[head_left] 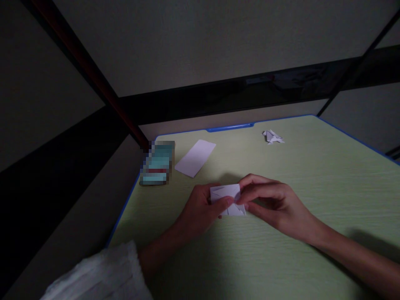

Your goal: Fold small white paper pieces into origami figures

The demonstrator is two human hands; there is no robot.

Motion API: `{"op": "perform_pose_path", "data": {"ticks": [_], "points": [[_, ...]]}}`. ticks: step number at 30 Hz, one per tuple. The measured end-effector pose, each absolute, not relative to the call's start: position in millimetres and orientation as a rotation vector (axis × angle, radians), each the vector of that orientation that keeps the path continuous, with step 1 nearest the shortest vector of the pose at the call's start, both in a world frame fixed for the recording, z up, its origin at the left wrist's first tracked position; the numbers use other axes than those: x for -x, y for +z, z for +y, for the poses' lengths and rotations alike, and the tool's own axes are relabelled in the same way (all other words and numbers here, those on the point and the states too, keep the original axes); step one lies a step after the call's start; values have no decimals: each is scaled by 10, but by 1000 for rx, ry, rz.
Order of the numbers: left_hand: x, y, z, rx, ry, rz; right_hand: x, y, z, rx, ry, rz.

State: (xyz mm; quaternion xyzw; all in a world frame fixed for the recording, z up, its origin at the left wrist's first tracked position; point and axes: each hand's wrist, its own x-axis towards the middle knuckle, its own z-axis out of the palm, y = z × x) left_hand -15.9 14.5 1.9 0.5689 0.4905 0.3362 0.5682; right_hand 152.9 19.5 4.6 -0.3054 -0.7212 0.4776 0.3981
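Observation:
A small folded white paper (225, 191) with diagonal and straight creases is held above the near middle of the table. My left hand (201, 210) grips it from the left, thumb pressed across its front and fingers behind it. My right hand (275, 202) is at the paper's right edge, its fingertips and thumb closed around the right side and lower right corner. The fingers behind the paper are mostly hidden.
The pale green table (312, 175) has a blue edge and a blue handle strip (231, 127) at the back. A blurred-out phone-like object (158, 164) lies at the left, beside a white paper rectangle (196, 158). A folded paper figure (273, 137) sits far right. Walls stand behind and left.

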Motion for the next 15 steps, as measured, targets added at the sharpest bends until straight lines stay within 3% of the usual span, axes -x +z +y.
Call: {"op": "perform_pose_path", "data": {"ticks": [15], "points": [[129,21,145,-1306,1017,1307,-1412,4,199,1057,1681,-1257]]}}
